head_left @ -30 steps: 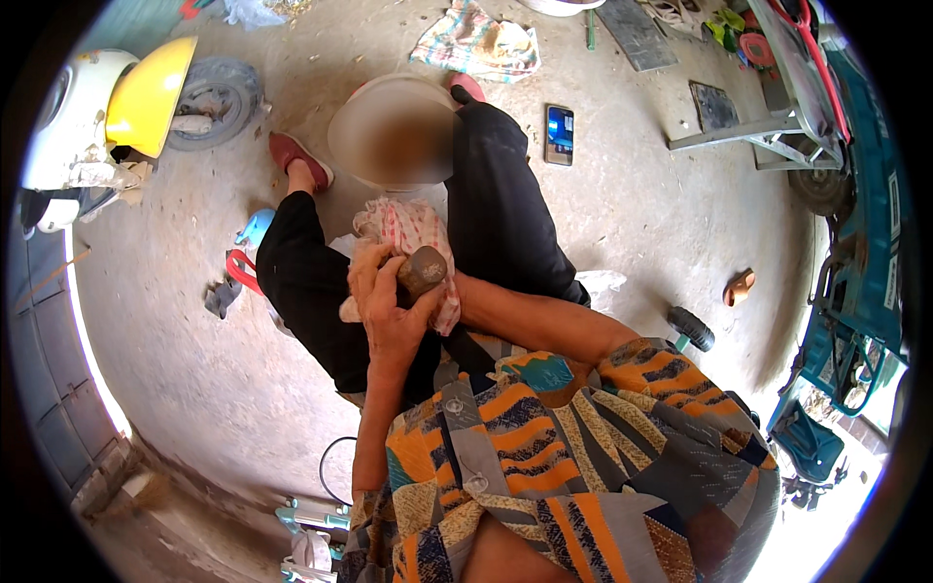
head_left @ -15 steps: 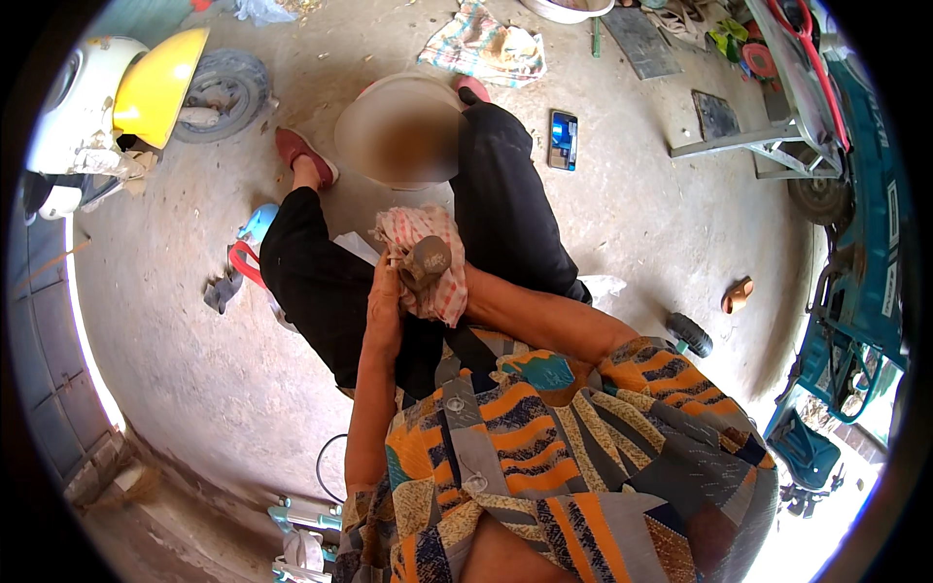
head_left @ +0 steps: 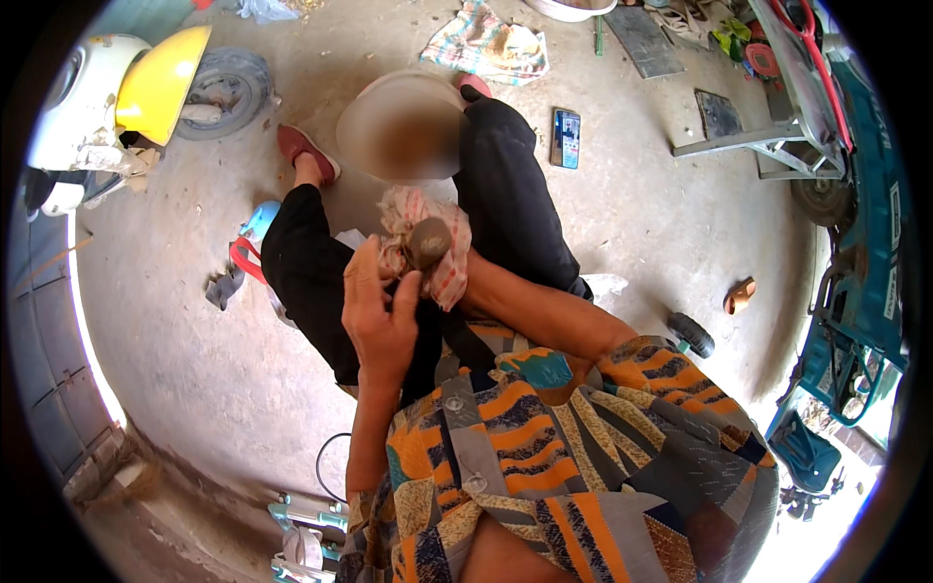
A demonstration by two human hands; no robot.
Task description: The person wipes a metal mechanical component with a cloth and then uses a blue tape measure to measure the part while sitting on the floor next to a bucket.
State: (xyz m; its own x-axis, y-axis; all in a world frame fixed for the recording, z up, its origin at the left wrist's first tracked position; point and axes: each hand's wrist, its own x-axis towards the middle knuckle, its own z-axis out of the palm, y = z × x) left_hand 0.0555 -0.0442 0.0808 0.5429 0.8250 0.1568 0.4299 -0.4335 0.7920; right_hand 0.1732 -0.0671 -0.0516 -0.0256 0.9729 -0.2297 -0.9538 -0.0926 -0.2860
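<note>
A crumpled white cloth with pink checks (head_left: 447, 277) is bunched between my thighs around a brown, round-ended object (head_left: 429, 240). My left hand (head_left: 379, 311) is beside the bundle at its lower left, fingers loosely apart, with nothing visible in its grasp. My right hand (head_left: 465, 264) holds the bundle from behind, its fingers mostly hidden by the cloth. A pale round basin (head_left: 362, 126) stands between my feet, its contents blurred out.
A phone (head_left: 567, 138) and a cloth (head_left: 484, 44) lie on the floor (head_left: 175, 321). A scooter (head_left: 78, 107) is at left; a metal stand (head_left: 724, 146) and teal vehicle (head_left: 865, 243) at right. A sandal (head_left: 740, 295) and a black roller (head_left: 690, 333) lie right of me.
My left hand has come away from the brown object, down and left, its fingers now apart. The bundle sits slightly higher than half a second ago, still with my right hand.
</note>
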